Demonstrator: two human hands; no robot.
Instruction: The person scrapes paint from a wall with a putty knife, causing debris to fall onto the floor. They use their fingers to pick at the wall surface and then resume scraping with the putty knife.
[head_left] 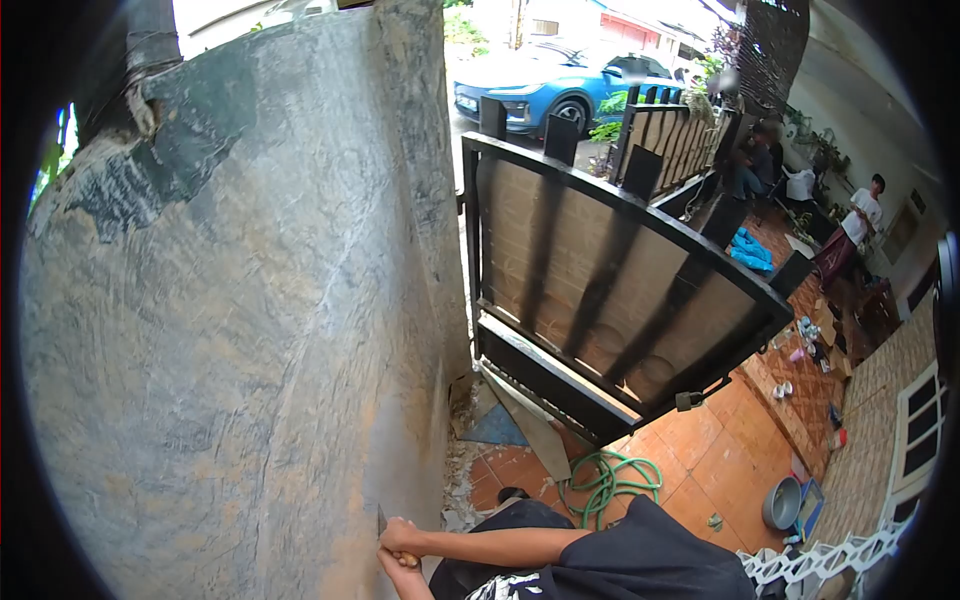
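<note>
My right hand (401, 536) is closed around a scraper, its arm reaching in from the right. A thin dark blade (381, 520) sticks out past the fingers against the rough plastered wall (250, 300). Just below, my left hand (398, 562) is also closed at the tool, where a bit of brown handle (411, 560) shows. Most of the handle is hidden by the fingers. Mottled grey and tan patches cover the wall, with a darker, peeling area (190, 150) near its top. Beside my hands, the lower wall surface looks smoother and paler.
A black metal gate (620, 290) stands right of the wall. Under it lie a green hose (610, 482) and debris (458, 480). A grey basin (780, 503) sits on orange tiles. People (860, 220) are farther back; a blue car (560, 90) is outside.
</note>
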